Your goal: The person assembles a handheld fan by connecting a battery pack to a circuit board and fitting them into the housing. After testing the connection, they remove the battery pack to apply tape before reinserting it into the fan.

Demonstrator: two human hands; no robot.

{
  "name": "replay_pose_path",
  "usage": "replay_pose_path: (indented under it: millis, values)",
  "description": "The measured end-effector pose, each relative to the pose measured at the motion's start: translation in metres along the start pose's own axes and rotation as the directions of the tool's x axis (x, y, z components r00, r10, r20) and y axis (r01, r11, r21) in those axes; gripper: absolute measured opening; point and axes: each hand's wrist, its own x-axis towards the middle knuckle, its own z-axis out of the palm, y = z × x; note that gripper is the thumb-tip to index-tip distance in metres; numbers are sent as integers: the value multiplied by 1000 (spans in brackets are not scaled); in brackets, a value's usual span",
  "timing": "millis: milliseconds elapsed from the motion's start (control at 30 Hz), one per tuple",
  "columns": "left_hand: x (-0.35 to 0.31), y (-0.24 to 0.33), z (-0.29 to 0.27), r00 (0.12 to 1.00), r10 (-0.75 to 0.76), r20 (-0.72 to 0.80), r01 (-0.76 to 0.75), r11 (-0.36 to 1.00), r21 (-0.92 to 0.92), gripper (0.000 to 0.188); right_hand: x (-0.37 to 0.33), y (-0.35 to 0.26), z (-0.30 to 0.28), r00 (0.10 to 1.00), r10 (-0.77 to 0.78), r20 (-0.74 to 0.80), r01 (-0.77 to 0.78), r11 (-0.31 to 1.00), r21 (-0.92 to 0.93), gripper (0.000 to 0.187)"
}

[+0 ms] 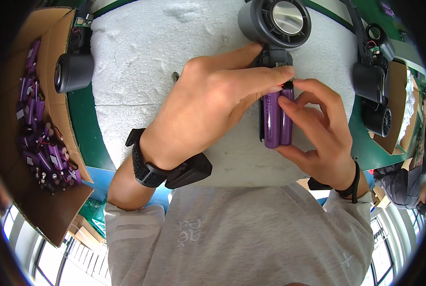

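Observation:
A dark grey handheld fan (pixel 253 21) lies on the white foam sheet, its round head at the far side and its handle pointing toward me. Two purple cylindrical battery cells (pixel 272 121), side by side, sit lengthwise along the handle. My left hand (pixel 213 93) is closed round the top of the handle, thumb and forefinger pressing near the upper end of the cells. From the right, my right hand (pixel 325 131) pinches the cells, fingertips along their side and at their lower end. A bit of red shows by the left fingertips; the wiring there is mostly hidden.
On the left stands an open cardboard box (pixel 60 86) of several purple battery cells (pixel 34 109). A dark fan part (pixel 74 73) rests beside it. More fan parts (pixel 369 81) and another cardboard box (pixel 389 143) are at the right, on the green tabletop (pixel 96 138). A person (pixel 401 186) appears at far right.

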Motion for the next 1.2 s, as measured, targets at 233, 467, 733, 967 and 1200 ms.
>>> replay_pose_path:
  millis: [233,467,733,967,1200]
  values:
    - [-1,1,-2,998,-50,30,51,998,-39,41,-3,2,3,995,-87,-48,82,990,-111,56]
    - [1,-1,-8,990,-102,94,110,991,-80,51,6,-3,8,993,97,-71,-96,995,17,38]
    - [9,1,-10,969,-199,149,220,965,-140,56,5,4,11,994,97,-53,-95,994,48,38]
    - [-1,1,-3,963,-243,118,266,931,-251,52,8,0,8,995,101,3,-101,994,43,44]
    - [1,2,-7,979,-167,114,189,956,-223,50,1,6,13,999,-21,-45,19,999,-38,70]
